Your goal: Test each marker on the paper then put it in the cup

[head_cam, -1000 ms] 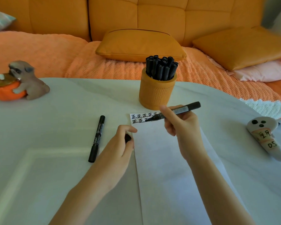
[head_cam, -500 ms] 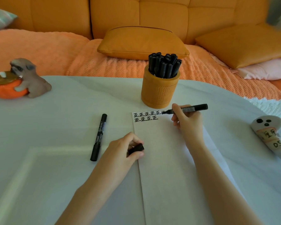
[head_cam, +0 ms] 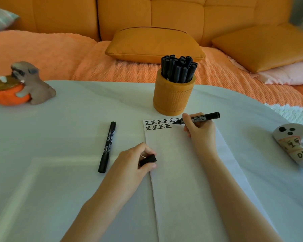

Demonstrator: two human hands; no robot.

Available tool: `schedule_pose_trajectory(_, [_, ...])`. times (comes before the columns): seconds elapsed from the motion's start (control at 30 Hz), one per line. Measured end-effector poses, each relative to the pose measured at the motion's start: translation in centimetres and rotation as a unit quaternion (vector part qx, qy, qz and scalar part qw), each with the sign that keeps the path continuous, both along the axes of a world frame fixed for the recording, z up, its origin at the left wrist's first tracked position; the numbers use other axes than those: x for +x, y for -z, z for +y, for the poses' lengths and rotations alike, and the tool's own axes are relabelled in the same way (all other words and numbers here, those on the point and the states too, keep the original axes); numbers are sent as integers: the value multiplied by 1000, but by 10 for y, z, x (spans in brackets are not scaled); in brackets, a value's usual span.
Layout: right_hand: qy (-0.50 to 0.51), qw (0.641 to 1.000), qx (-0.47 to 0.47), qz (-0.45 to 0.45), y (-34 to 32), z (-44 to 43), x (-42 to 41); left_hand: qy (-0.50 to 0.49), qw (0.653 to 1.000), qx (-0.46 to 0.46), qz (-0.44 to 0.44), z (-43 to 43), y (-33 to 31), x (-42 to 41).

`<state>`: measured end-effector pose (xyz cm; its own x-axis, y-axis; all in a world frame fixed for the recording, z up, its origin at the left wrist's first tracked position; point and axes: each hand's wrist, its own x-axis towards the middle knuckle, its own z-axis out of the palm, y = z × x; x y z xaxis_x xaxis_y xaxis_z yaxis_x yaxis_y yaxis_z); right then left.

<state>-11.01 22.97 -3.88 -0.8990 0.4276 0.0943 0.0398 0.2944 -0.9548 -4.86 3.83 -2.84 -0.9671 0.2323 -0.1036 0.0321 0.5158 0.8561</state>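
Observation:
A white sheet of paper (head_cam: pixel 180 172) lies on the table with two rows of black marks at its top. My right hand (head_cam: pixel 198 130) grips an uncapped black marker (head_cam: pixel 202 117), its tip touching the paper at the end of the top row. My left hand (head_cam: pixel 136 162) rests at the paper's left edge and pinches the black cap (head_cam: pixel 148 160). A second capped black marker (head_cam: pixel 107 146) lies on the table left of the paper. Behind the paper stands an orange cup (head_cam: pixel 172 98) holding several black markers (head_cam: pixel 178 69).
A dog figurine with an orange bowl (head_cam: pixel 21 84) sits at the table's far left. A grey ghost-like toy (head_cam: pixel 294 142) lies at the right edge. An orange sofa with cushions (head_cam: pixel 154 44) runs behind the white table (head_cam: pixel 68 128).
My right hand moved the marker right and then set its tip on the top row of marks. My left hand slid down the paper's left edge with the cap.

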Motion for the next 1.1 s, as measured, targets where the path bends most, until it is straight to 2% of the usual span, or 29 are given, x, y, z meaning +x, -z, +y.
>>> schedule_pose_trajectory(1.1, [10,1000,11,-12,0,-1,1,8,1000,-14,0,0,-2,0])
